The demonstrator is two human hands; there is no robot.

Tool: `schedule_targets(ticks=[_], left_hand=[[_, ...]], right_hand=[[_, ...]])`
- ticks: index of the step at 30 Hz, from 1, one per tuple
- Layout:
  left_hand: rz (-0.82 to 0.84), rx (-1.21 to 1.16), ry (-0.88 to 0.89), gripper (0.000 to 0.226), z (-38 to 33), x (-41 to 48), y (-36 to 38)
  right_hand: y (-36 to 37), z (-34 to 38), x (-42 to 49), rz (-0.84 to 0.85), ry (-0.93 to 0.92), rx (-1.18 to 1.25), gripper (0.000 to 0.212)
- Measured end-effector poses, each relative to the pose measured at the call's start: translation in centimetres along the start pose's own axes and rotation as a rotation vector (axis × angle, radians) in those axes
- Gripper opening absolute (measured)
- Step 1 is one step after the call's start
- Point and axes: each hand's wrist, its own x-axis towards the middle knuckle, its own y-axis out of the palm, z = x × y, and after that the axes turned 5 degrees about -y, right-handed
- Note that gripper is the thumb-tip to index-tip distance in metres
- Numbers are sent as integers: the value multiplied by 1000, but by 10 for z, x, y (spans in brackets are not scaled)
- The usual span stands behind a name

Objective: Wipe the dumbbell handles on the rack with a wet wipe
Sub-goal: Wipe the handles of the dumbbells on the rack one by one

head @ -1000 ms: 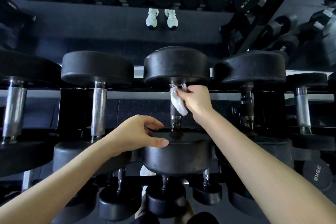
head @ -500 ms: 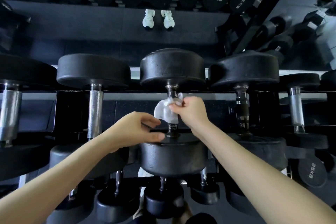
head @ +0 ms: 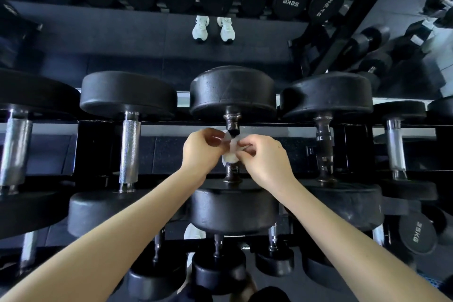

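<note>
- My left hand [head: 203,152] and right hand [head: 264,157] meet over the middle of the centre dumbbell [head: 234,208], which lies on the rack [head: 95,149] with one head toward me and one head away.
- Between them sits the wet wipe [head: 231,153], white and bunched up, right at the middle of that dumbbell's handle [head: 231,121].
- Left hand: fingers curled in, pinching the wipe's left edge, a narrow grip.
- Right hand: thumb and fingertips nipped tight on the wipe's right side, also a narrow pinch.
- The wipe covers the mid-stretch of the handle; whether it wraps all the way round the bar, I cannot tell.
- The dark handle shows bare above and below the wipe, running into each black head.
- Just left of the centre dumbbell lies a neighbour with a chrome knurled handle [head: 129,152].
- Just right of it lies one with a dark handle [head: 324,147], and farther right another chrome bar [head: 396,147].
- Below the centre dumbbell, on the lower tier, are smaller dumbbells [head: 218,270].
- Down to its right, a round end face reads 35KG [head: 416,234].
- Beyond its far head, a pair of white shoes [head: 213,29] shows on the dark floor.
</note>
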Motion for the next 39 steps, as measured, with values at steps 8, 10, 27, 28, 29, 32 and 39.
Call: schedule_targets(ticks=[8,10,27,28,29,32,39], left_hand=[[21,-75,-57,16,10,4,-5],[129,-214,-86,20,10,2,-1],[101,-235,-71,20,7,9,24],[84,-257,-68,17,6,10,25],[60,-278,-73,16,6,12,26],[5,-325,-98,17,3,20,29],[-2,-444,-101,22,-11,30,31]], right_hand=[[12,0,18,-110,129,57,8],[14,-2,22,-134,206,69,9],[6,-6,8,131,238,618,38],[6,-7,9,136,247,671,40],[7,-8,12,130,253,716,40],[13,-10,26,85,289,803,42],[26,-11,39,-50,305,878,36]])
